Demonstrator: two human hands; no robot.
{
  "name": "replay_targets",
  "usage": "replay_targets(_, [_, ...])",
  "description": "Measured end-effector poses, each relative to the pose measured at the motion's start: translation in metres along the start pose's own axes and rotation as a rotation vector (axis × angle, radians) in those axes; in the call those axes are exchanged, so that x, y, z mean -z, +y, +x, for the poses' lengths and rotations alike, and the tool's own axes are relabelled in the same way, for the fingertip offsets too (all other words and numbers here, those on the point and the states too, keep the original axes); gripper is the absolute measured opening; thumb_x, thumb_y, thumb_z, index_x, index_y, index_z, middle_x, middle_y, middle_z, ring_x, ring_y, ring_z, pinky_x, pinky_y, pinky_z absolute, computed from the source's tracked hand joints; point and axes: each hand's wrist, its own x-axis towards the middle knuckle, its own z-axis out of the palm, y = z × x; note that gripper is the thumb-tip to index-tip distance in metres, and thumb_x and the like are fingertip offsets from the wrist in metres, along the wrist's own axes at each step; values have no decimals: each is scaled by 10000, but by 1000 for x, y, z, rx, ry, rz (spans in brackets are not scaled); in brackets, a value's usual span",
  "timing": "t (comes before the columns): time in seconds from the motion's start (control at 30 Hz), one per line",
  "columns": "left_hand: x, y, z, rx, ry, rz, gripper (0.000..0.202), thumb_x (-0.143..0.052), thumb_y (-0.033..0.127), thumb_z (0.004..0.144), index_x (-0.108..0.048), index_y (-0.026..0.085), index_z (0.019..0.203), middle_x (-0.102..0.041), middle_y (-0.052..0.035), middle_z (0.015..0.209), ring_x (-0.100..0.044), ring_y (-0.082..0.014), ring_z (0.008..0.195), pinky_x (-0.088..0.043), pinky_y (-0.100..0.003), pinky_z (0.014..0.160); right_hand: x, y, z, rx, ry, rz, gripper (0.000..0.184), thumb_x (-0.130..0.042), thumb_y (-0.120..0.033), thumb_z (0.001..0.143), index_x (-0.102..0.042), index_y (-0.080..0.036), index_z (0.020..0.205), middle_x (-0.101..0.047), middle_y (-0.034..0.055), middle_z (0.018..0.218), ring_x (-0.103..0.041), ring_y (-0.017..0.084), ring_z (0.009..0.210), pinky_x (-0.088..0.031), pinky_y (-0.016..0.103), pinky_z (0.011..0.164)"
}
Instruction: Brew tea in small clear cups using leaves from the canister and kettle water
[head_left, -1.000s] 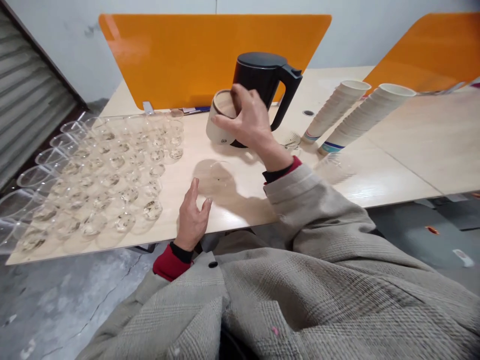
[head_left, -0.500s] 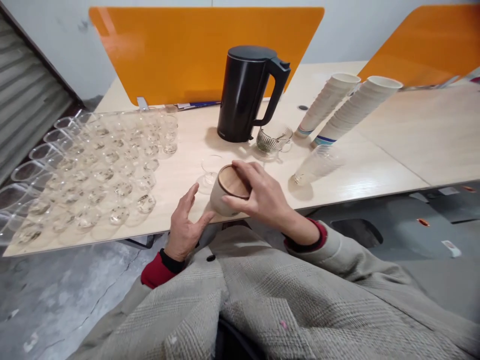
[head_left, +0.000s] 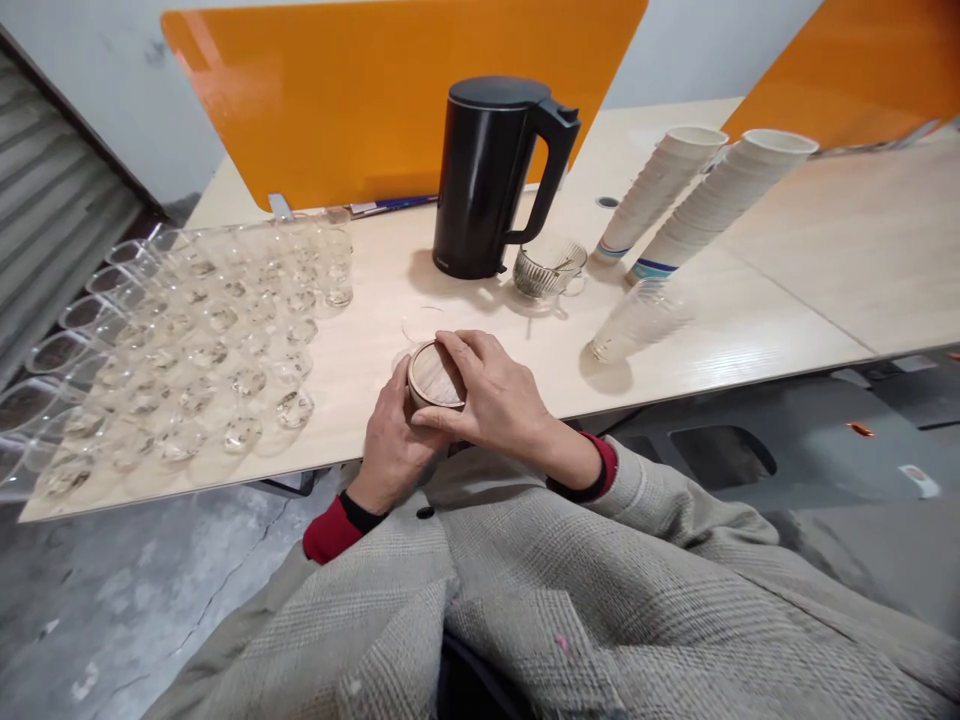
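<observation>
Both my hands hold a small beige canister with a wooden lid (head_left: 433, 377) at the near edge of the table (head_left: 750, 330). My left hand (head_left: 394, 445) wraps round its left side. My right hand (head_left: 491, 400) curls over its top and right side, fingers on the lid's rim. Just beyond the canister stands an empty clear cup (head_left: 420, 328). Behind that is a black electric kettle (head_left: 491, 180) with a small glass cup (head_left: 544, 272) at its base.
Many clear cups in rows (head_left: 187, 340) fill the left of the table. Two leaning stacks of paper cups (head_left: 697, 200) and a lying stack of clear cups (head_left: 637, 322) are at the right. Orange dividers (head_left: 360, 90) stand behind.
My right hand brought the canister from beside the kettle down to the near table edge. My left hand went from resting open on the table to gripping the canister's side.
</observation>
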Motion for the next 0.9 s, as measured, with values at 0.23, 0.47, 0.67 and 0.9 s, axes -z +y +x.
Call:
replay_targets(0.23, [-3,6,10,0,12,6,811,-836,536,842,-503,236,1517,-662,-141,1506,-659,-337,1379,-549,-507,1161,-9,2,1,-5,72,-9,876,-640,-770,897,-580,-110,1470,-660,240,1374,-634,392,1256,-613,564,1016])
replay_targets(0.47, [-3,1,7,82,33,0,888,-924,531,752,-534,270,1507,-687,-122,1484,-675,-391,1358,-575,-546,1129,-5,-4,5,-100,59,124,753,-659,-694,911,-589,-187,1463,-669,193,1373,-636,373,1267,-597,553,1028])
replay_targets(0.67, [-5,-4,6,72,56,-15,966,-974,516,691,-523,292,1516,-682,-109,1499,-664,-385,1378,-557,-564,1151,8,16,4,-72,277,288,671,-569,-659,985,-513,-259,1522,-637,146,1422,-599,335,1326,-522,565,1130])
replay_targets(0.9, [-3,-5,7,42,45,5,984,-952,583,709,-500,250,1518,-674,-133,1500,-652,-357,1396,-536,-518,1171,-3,82,-18,-280,330,-31,756,-650,-678,926,-548,-188,1492,-624,200,1365,-585,384,1289,-526,602,1096])
